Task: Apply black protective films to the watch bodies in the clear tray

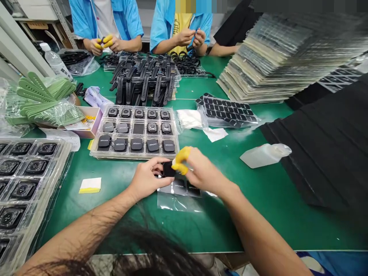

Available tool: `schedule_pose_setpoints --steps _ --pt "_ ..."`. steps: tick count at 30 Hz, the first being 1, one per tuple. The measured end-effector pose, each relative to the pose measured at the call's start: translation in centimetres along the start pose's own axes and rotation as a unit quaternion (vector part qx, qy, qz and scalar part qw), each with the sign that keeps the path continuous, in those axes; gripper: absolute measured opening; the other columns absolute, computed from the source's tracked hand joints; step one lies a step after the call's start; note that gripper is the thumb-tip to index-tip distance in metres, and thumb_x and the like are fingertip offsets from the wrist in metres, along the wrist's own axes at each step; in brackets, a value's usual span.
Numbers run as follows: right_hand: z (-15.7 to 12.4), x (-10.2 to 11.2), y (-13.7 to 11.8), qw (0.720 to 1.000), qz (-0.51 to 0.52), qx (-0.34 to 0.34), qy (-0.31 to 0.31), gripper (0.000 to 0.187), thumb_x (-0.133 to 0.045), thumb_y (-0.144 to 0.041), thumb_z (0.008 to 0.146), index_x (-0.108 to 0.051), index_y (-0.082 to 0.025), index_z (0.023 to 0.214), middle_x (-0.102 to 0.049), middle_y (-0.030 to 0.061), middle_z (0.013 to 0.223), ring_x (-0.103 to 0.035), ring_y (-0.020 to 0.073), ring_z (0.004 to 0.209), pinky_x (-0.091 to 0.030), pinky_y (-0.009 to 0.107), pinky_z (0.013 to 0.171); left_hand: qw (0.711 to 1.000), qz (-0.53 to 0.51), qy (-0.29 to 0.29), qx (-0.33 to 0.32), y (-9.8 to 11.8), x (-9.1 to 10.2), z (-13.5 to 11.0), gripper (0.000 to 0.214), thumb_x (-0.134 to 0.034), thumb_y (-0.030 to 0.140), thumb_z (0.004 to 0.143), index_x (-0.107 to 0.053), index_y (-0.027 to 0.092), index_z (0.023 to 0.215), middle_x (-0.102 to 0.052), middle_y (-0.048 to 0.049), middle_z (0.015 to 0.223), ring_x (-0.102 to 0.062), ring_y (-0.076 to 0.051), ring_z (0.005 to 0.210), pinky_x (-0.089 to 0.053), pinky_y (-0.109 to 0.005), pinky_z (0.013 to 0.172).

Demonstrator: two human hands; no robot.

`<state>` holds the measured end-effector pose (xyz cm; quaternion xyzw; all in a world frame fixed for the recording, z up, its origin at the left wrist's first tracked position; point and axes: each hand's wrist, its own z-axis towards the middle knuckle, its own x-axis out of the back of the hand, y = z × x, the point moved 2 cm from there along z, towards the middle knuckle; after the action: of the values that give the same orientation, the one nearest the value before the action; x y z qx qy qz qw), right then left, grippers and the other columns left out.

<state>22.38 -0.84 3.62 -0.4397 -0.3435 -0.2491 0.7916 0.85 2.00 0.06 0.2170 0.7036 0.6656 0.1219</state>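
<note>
My left hand [147, 177] grips a small black square watch body [167, 169] just above the green table. My right hand [201, 171], with yellow finger cots [181, 158] on thumb and forefinger, pinches the same watch body from the right. Under both hands lies a clear plastic sheet [178, 199] with two black film pieces on it. Just beyond the hands sits a clear tray [94, 152] holding rows of black watch bodies.
Stacked trays [54, 168] of watch bodies sit at my left, a yellow sticky pad [90, 185] beside them. A white squeeze bottle [264, 155] lies at right near black cloth [330, 145]. Black straps [146, 80], green straps [46, 99] and stacked sheets [276, 61] stand farther back; co-workers work across.
</note>
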Motion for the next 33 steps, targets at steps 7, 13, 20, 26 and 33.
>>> schedule_pose_setpoints --steps 7,13,20,26,33 --pt "-1.2 -2.9 -1.2 1.000 0.000 0.003 0.006 0.028 -0.059 -0.015 0.102 -0.076 -0.030 0.119 -0.075 0.0090 0.105 -0.068 0.0291 0.095 -0.058 0.046 0.083 1.000 -0.005 0.017 0.010 -0.1 0.0 0.1 0.054 -0.090 0.024 0.068 -0.081 0.017 0.121 -0.083 -0.0014 0.084 -0.079 -0.019 0.080 -0.068 -0.032 0.086" --pt "-0.5 -1.6 -0.2 0.989 0.015 0.135 -0.054 0.031 -0.055 -0.009 0.101 -0.079 -0.026 0.109 -0.073 0.0061 0.097 -0.065 0.0226 0.088 -0.053 0.038 0.079 1.000 0.009 -0.021 0.010 -0.1 0.0 -0.1 0.055 -0.086 0.016 0.066 -0.084 0.018 0.121 -0.086 -0.0018 0.087 -0.081 -0.021 0.081 -0.070 -0.034 0.087" --pt "-1.6 1.4 1.4 0.999 -0.021 0.027 -0.027 0.024 -0.058 -0.020 0.104 -0.080 -0.031 0.103 -0.075 0.0079 0.096 -0.067 0.0246 0.086 -0.054 0.042 0.076 0.999 -0.009 -0.017 0.037 0.0 0.1 0.1 0.058 -0.095 0.027 0.066 -0.083 0.020 0.122 -0.087 -0.0030 0.089 -0.083 -0.024 0.082 -0.070 -0.037 0.085" --pt "-0.8 -1.8 -1.0 0.998 0.057 -0.011 0.023 0.019 -0.061 -0.036 0.105 -0.078 -0.029 0.109 -0.079 0.0073 0.095 -0.072 0.0260 0.086 -0.061 0.041 0.077 1.000 0.002 -0.014 0.002 0.0 0.1 -0.1 0.054 -0.090 0.023 0.066 -0.083 0.017 0.119 -0.085 -0.0025 0.086 -0.083 -0.024 0.081 -0.070 -0.037 0.086" --pt "-1.1 -2.0 -1.5 0.991 0.015 -0.025 0.129 0.011 -0.068 -0.032 0.105 -0.077 -0.027 0.101 -0.079 0.0074 0.093 -0.073 0.0249 0.084 -0.060 0.039 0.076 1.000 0.004 -0.001 0.004 0.1 -0.1 -0.3 0.054 -0.092 0.029 0.069 -0.082 0.017 0.121 -0.087 -0.0050 0.093 -0.084 -0.025 0.089 -0.070 -0.040 0.095"
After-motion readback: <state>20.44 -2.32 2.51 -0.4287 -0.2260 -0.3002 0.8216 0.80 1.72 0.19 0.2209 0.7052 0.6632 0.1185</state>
